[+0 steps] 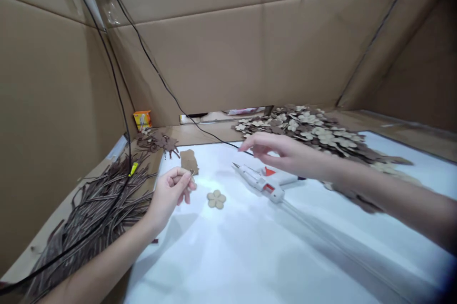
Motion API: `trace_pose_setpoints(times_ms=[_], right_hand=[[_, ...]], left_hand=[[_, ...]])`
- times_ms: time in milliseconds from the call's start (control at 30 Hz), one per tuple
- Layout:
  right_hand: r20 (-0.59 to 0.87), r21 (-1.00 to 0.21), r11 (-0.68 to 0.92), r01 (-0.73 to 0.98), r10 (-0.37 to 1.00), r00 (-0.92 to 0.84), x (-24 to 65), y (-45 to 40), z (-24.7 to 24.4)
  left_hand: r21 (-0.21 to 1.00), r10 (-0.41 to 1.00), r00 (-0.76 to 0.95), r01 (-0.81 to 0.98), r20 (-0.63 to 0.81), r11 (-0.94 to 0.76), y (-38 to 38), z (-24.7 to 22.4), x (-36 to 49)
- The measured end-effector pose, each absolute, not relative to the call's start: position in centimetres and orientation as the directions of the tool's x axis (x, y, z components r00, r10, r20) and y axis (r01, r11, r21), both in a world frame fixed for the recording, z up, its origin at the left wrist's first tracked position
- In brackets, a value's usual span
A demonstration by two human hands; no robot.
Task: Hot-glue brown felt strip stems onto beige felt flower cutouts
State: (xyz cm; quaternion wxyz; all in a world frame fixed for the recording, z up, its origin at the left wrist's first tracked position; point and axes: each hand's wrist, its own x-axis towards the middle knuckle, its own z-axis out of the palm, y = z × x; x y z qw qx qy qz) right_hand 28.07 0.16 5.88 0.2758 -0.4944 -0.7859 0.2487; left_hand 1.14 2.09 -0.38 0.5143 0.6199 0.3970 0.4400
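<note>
Our left hand (168, 195) pinches a tiny piece, too small for us to name, just beside a brown leaf cutout (188, 161), while our right hand (285, 152) hovers wide open over the glue gun (260, 182). One flower cutout (216, 199) lies alone on the white worktop (200, 266), with the flower heap (303, 131) at 1 o'clock and the brown strips (96, 208) at 9 o'clock, both piled high.
</note>
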Motion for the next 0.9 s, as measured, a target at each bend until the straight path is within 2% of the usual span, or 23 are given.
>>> trace_pose_setpoints(times_ms=[67,133,200,267,433,600,767,900], right_hand=[[0.149,-0.374,0.447,0.812,0.894,-0.424,32.4,-0.1,4.2],[0.102,-0.172,0.439,0.882,0.898,-0.427,35.4,-0.7,1.9],[0.063,-0.040,0.420,0.907,0.907,-0.417,36.8,-1.0,-0.4],[0.040,0.026,0.421,0.907,0.906,-0.422,37.0,-1.0,-2.0],[0.037,0.054,0.475,0.878,0.878,-0.477,36.4,0.5,-3.4],[0.147,0.090,0.584,0.807,0.793,-0.591,36.4,0.7,-3.5],[0.279,-0.044,0.691,0.722,0.702,-0.655,34.5,-0.4,-3.0],[0.284,-0.142,0.721,0.678,0.686,-0.670,33.0,-0.3,-3.2]], left_hand=[[0.993,0.924,0.377,0.071,0.060,-0.094,2.5,-0.4,1.1],[0.993,0.898,0.439,0.111,-0.014,-0.039,3.0,-0.6,1.0],[0.990,0.881,0.468,0.142,-0.064,-0.004,3.3,-1.1,0.8],[0.985,0.872,0.479,0.168,-0.101,0.022,3.4,-1.6,0.7],[0.979,0.862,0.491,0.203,-0.127,0.028,3.3,-2.6,0.6],[0.978,0.856,0.506,0.207,-0.109,0.002,3.4,-3.2,0.3],[0.956,0.825,0.529,0.289,-0.197,0.043,3.4,-3.3,0.2],[0.931,0.784,0.559,0.359,-0.268,0.062,3.6,-3.1,0.5]])
